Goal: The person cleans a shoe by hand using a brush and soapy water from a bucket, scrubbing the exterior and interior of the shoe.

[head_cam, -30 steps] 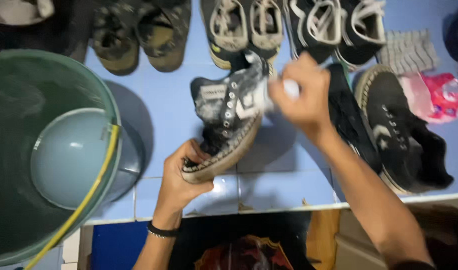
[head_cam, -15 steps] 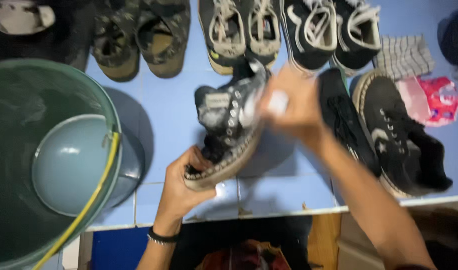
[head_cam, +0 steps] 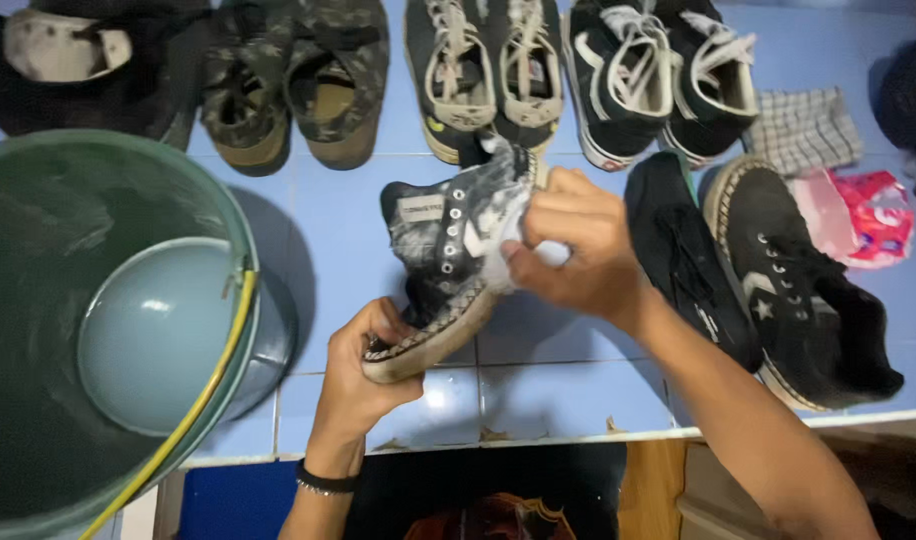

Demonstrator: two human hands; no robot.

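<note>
Bucket [head_cam: 38, 200] cut off at left edge — right hand [head_cam: 578, 250] hides sneaker [head_cam: 448, 260] tongue.

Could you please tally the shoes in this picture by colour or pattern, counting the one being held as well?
Black high-top sneakers: 4, including the soapy one gripped by the left hand and rubbed by the right hand
Camouflage shoes: 2
Black sneakers with pale laces: 2
Black low shoe: 1
Total: 9
</note>
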